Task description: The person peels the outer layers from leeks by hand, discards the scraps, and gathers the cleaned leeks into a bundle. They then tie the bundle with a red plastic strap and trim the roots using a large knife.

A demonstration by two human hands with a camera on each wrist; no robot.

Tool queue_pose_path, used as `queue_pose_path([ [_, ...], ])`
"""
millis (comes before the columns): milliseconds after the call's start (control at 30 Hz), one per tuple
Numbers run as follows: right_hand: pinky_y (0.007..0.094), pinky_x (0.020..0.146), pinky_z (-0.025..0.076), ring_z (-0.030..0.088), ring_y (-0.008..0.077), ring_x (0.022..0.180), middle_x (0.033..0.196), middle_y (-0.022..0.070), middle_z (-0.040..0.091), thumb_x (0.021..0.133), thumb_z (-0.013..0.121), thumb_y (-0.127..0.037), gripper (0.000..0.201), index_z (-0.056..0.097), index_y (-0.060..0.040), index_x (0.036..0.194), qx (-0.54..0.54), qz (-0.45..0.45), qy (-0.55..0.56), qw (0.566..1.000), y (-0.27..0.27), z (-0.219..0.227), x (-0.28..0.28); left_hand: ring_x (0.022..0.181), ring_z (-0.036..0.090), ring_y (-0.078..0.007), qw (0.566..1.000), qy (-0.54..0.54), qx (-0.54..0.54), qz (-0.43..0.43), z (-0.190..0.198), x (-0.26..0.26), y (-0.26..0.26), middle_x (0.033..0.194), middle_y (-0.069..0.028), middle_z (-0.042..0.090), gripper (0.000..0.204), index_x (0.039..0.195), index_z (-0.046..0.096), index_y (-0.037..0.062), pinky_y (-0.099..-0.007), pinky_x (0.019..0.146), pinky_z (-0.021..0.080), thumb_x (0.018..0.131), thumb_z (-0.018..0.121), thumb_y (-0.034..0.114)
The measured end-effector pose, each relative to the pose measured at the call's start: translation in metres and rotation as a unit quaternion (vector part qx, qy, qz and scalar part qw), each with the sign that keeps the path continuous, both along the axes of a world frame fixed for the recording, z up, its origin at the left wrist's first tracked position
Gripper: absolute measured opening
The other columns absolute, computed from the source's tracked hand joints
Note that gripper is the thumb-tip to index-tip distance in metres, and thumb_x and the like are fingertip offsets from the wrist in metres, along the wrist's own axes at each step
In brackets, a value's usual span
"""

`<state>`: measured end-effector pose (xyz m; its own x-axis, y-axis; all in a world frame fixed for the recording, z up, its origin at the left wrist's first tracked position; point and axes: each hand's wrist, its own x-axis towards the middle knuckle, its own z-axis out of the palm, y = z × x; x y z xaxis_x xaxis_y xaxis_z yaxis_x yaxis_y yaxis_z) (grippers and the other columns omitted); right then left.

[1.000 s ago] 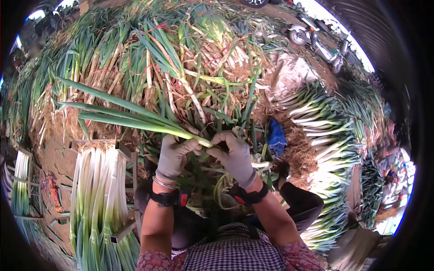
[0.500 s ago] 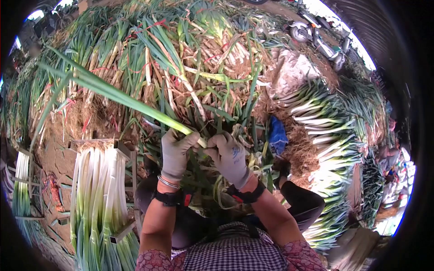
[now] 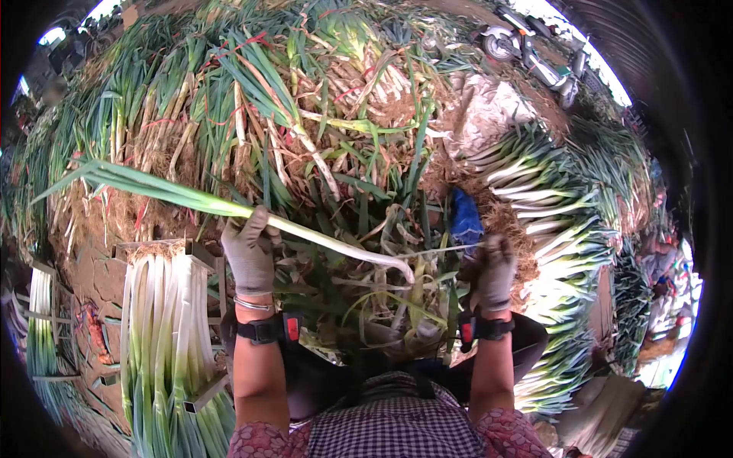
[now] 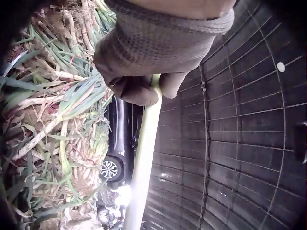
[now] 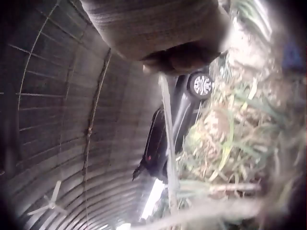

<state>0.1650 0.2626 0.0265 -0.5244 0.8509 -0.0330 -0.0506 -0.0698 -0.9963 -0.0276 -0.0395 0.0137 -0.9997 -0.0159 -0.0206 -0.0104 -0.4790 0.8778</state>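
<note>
My gloved left hand (image 3: 250, 252) pinches a long green onion (image 3: 336, 244) near the middle, where green turns to white. Its leaves reach out to the left, and its white shank slants down to the right, ending in a slightly bent tip. In the left wrist view the pale shank (image 4: 145, 148) runs down from between thumb and fingers. Well off to the right, my gloved right hand (image 3: 495, 273) is curled round the end of a thin pale strip of peeled skin (image 3: 449, 249). That strip (image 5: 168, 124) hangs from the fingers in the right wrist view.
Trimmed onions fill a metal rack (image 3: 216, 263) at left. A row of cleaned onions (image 3: 546, 229) lies at right, beside a blue bag (image 3: 464, 217). Peeled scraps (image 3: 416, 313) cover the ground between the knees, and untrimmed bundles (image 3: 237, 114) are heaped ahead.
The hands were together at the onion's white part. The right hand has pulled away to the right with a peeled strip, while the left moved slightly left with the onion, baring its white shank.
</note>
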Motion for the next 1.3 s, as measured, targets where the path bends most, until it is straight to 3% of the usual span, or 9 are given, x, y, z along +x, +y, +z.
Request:
queue_pose_path([
  [167,0.019,0.05,0.036,0.047,0.0076,0.058,0.07,-0.0021,0.052,0.093,0.055,-0.02,0.017,0.056,-0.0109,0.079,0.123,-0.078,-0.033,0.989,0.066,-0.007,0.053,0.052,0.052,-0.0107,1.0,0.009,-0.005,0.01,-0.004,-0.001,-0.009,0.062,-0.0028,0.055,0.017,0.083,0.055,0.0022,-0.0214,0.048,0.041,0.088,0.065,0.015],
  [233,0.0208,0.06,0.042,0.051,0.0062,0.068,0.079,-0.0032,0.058,0.09,0.059,-0.011,0.007,0.064,-0.0078,0.094,0.072,-0.016,0.02,0.997,0.005,0.03,0.022,0.05,0.052,-0.0107,0.999,0.015,0.027,0.01,-0.007,0.001,-0.001,0.062,-0.0021,0.055,0.016,0.083,0.055,0.0028,-0.022,0.047,0.041,0.088,0.065,0.015],
  [400,0.0336,0.08,0.049,0.06,0.0252,0.094,0.102,0.0089,0.062,0.076,0.073,-0.013,0.033,0.062,-0.0087,0.107,0.461,0.237,-0.05,0.854,-0.09,0.017,-0.05,0.049,0.051,-0.0087,0.999,-0.014,0.032,-0.001,0.001,0.013,0.022,0.062,-0.0017,0.055,0.015,0.083,0.056,0.0017,-0.0208,0.044,0.04,0.086,0.067,0.012],
  [567,0.0435,0.081,0.046,0.055,0.034,0.099,0.108,0.0118,0.055,0.075,0.074,-0.031,0.048,0.053,-0.0132,0.115,0.47,0.291,-0.056,0.831,-0.157,0.009,-0.107,0.055,0.05,-0.0071,0.999,0.005,0.006,-0.034,-0.003,0.022,0.03,0.064,0.0009,0.055,0.019,0.077,0.059,0.0025,-0.021,0.051,0.039,0.086,0.069,0.017],
  [833,0.0431,0.065,0.047,0.057,0.036,0.081,0.094,0.016,0.058,0.086,0.055,-0.005,0.018,0.055,-0.0047,0.104,0.466,0.184,-0.039,0.865,-0.182,-0.008,-0.139,0.061,0.048,-0.0077,0.999,0.042,-0.031,-0.002,-0.006,0.035,0.039,0.07,0.0008,0.055,0.025,0.083,0.058,0.0032,-0.0215,0.058,0.041,0.093,0.06,0.026],
  [933,0.0362,0.057,0.049,0.062,0.0295,0.074,0.096,0.0128,0.06,0.088,0.053,-0.015,0.024,0.053,-0.0099,0.111,0.633,0.127,-0.163,0.746,-0.131,-0.066,-0.138,0.058,0.05,-0.0096,0.992,0.095,-0.084,0.008,0.0,0.038,0.023,0.069,-0.0017,0.056,0.027,0.085,0.058,0.0019,-0.0226,0.055,0.042,0.094,0.059,0.027],
  [1033,0.0388,0.062,0.05,0.061,0.0282,0.073,0.099,0.0138,0.06,0.087,0.055,-0.009,0.021,0.055,-0.0046,0.108,0.396,0.164,-0.182,0.885,-0.107,-0.053,-0.121,0.057,0.054,-0.0117,0.995,0.095,-0.022,0.012,0.0,0.032,0.022,0.069,-0.0043,0.057,0.029,0.086,0.057,0.0002,-0.024,0.052,0.043,0.093,0.059,0.028],
  [1200,0.0419,0.082,0.044,0.054,0.0343,0.095,0.105,0.0153,0.056,0.084,0.059,-0.013,0.032,0.054,-0.004,0.115,0.477,0.211,0.055,0.851,-0.191,0.025,-0.126,0.061,0.055,-0.0113,0.998,0.003,0.063,0.018,-0.064,0.036,0.048,0.075,-0.003,0.059,0.026,0.091,0.058,0.0026,-0.0252,0.058,0.048,0.093,0.059,0.029],
  [1300,0.042,0.089,0.044,0.054,0.037,0.104,0.114,0.0165,0.056,0.083,0.063,-0.023,0.047,0.051,-0.0057,0.124,0.426,0.258,0.133,0.857,-0.195,0.031,-0.141,0.09,0.057,-0.0116,0.976,0.005,0.217,-0.01,-0.006,0.053,0.058,0.102,-0.0039,0.058,0.027,0.105,0.053,0.0016,-0.0274,0.079,0.047,0.101,0.039,0.024],
])
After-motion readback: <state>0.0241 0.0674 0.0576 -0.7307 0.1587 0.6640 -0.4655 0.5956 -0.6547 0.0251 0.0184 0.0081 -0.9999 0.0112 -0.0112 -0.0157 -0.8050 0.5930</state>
